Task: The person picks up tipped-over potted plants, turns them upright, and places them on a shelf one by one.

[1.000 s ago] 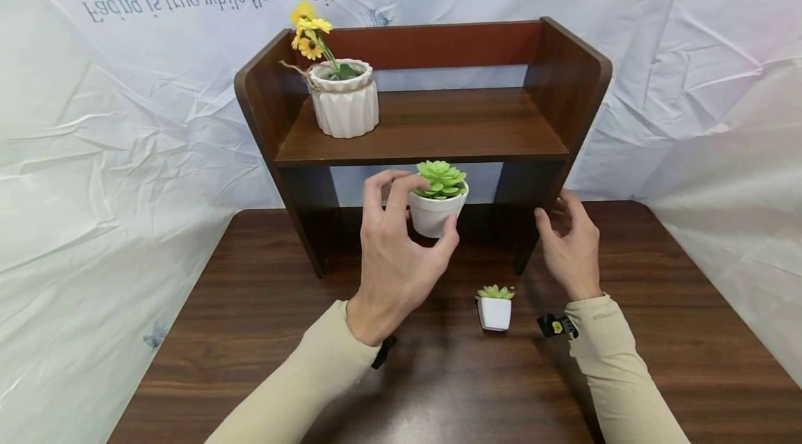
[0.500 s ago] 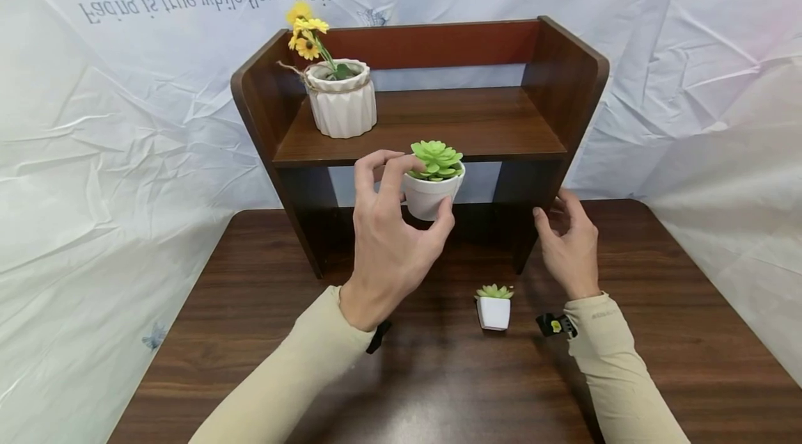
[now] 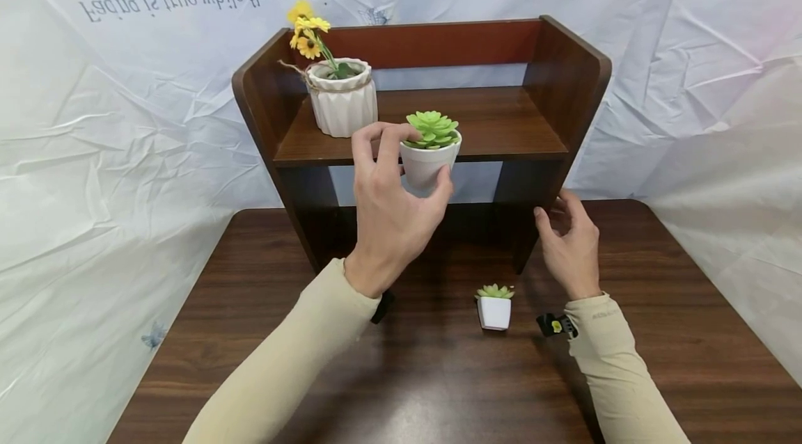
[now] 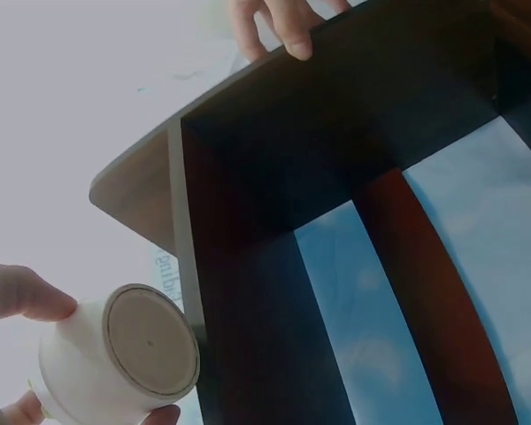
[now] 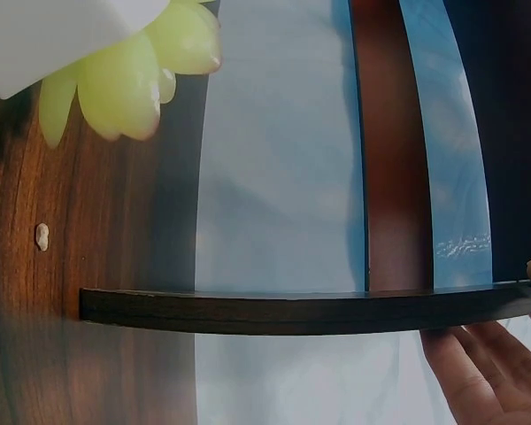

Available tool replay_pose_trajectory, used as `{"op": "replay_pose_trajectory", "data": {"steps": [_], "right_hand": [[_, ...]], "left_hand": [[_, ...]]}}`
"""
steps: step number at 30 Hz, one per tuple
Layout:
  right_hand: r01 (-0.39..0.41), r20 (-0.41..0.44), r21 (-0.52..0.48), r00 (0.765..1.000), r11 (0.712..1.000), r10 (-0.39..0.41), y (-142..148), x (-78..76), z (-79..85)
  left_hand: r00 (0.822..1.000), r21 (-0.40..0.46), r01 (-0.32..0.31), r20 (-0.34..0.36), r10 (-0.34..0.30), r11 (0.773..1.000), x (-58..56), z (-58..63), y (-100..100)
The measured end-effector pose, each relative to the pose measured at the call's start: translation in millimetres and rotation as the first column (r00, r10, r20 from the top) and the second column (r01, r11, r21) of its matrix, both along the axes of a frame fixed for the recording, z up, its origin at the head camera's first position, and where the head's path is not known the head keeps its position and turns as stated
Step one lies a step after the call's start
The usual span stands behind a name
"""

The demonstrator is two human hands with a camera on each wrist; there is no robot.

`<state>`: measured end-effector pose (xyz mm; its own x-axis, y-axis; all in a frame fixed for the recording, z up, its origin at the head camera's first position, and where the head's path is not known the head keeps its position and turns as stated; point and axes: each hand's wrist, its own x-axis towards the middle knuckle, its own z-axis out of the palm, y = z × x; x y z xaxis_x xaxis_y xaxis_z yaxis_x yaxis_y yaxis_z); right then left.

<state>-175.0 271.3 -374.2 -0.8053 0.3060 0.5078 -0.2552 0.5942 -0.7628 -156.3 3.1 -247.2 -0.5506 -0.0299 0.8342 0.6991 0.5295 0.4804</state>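
My left hand [image 3: 390,211] holds a round white pot with a bright green succulent [image 3: 428,162], thumb on the near side and fingers around the rim. The pot is upright, in front of the upper board of a dark brown two-tier shelf [image 3: 482,120], overlapping its front edge. In the left wrist view the bottom of the white pot [image 4: 152,341] shows beside that edge. My right hand [image 3: 571,249] grips the shelf's right side panel low down. Seen from the right wrist, the thumb and fingers [image 5: 465,367] lie on opposite faces of the side panel [image 5: 292,312].
A ribbed white pot with yellow flowers [image 3: 344,106] stands on the upper board's left end. A small square white pot with a pale green succulent [image 3: 494,312] sits on the wooden table [image 3: 207,360] before the shelf. Wrinkled printed cloth [image 3: 125,96] hangs behind.
My left hand has raised the potted succulent from in front of the lower opening to the height of the upper board's front edge. The right hand stays on the side panel.
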Motion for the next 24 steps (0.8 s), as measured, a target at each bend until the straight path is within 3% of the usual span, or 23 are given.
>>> {"op": "replay_pose_trajectory", "data": {"steps": [17,24], "right_hand": [[0.002,-0.004,-0.003,1.0,1.0,-0.002,2,-1.4,-2.0],[-0.003,-0.004,-0.006,1.0,1.0,0.003,1,-0.7,-1.0]], "left_hand": [[0.999,0.029,-0.003,-0.044,0.005,1.0,-18.5,16.8,13],[0.999,-0.002,-0.031,0.006,0.031,1.0,-31.9,25.2,17]]}}
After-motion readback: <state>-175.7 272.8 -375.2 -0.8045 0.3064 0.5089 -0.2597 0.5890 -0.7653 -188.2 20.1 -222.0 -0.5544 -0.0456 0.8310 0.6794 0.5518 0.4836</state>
